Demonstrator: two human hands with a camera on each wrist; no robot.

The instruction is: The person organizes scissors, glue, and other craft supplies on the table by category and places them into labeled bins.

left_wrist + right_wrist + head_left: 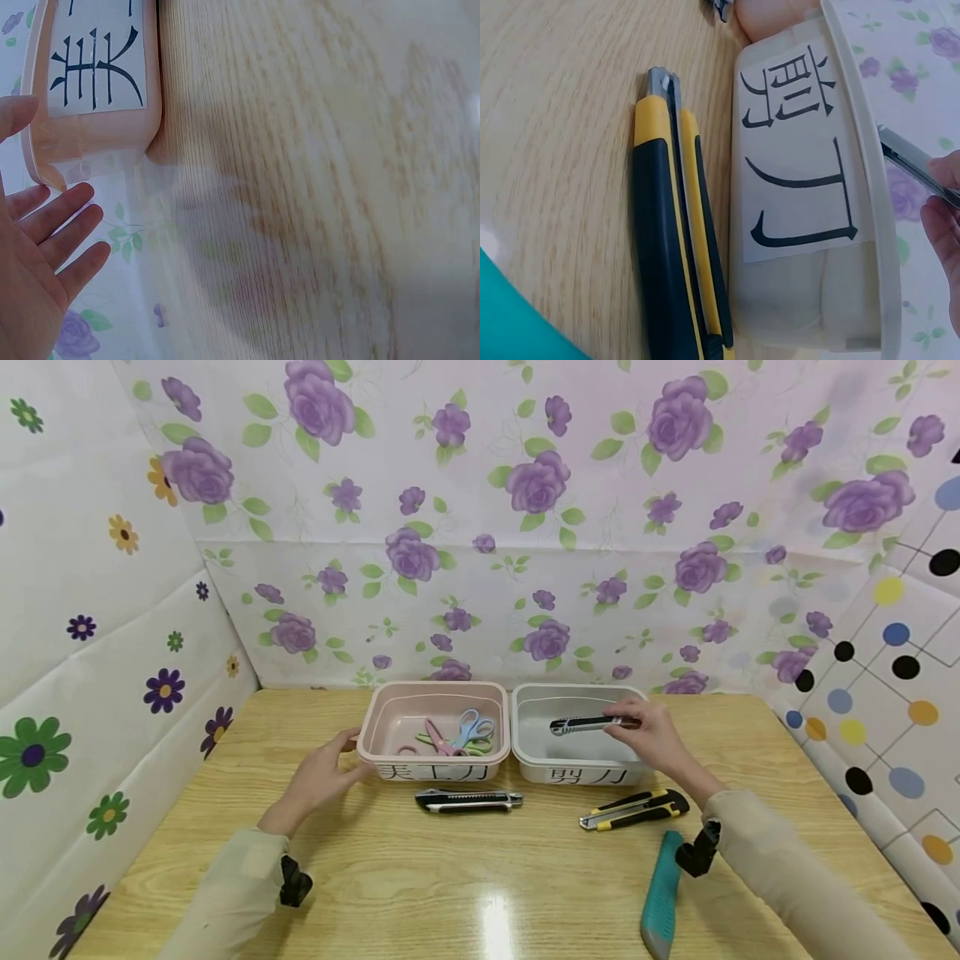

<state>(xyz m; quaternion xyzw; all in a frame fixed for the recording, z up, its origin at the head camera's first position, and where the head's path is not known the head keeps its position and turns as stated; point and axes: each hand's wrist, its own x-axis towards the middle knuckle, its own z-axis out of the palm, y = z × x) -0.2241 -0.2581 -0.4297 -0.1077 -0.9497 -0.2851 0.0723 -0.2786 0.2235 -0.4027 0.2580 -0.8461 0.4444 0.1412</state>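
Observation:
My right hand [656, 739] pinches a small black-and-silver box cutter [579, 724] by one end, above the grey bin [525, 765]. In the right wrist view, the cutter [911, 159] shows past the bin's rim, between thumb and finger. At the left end of the pink bin [375, 758] is my left hand [318, 781], its fingers extended and their tips right at the rim. The left wrist view shows that hand [37, 262] with loosely spread fingers and nothing in it. Inside the pink bin lie pink scissors [441, 740], blue scissors [469, 727] and something green partly beneath them.
In front of the bins lie a black-and-white box cutter [468, 802] and a yellow-and-black one [636, 811]. A teal cutter [663, 893] lies nearer, beside the right sleeve. Both bins carry paper labels with large characters. A flowered sheet [480, 610] rises behind the table.

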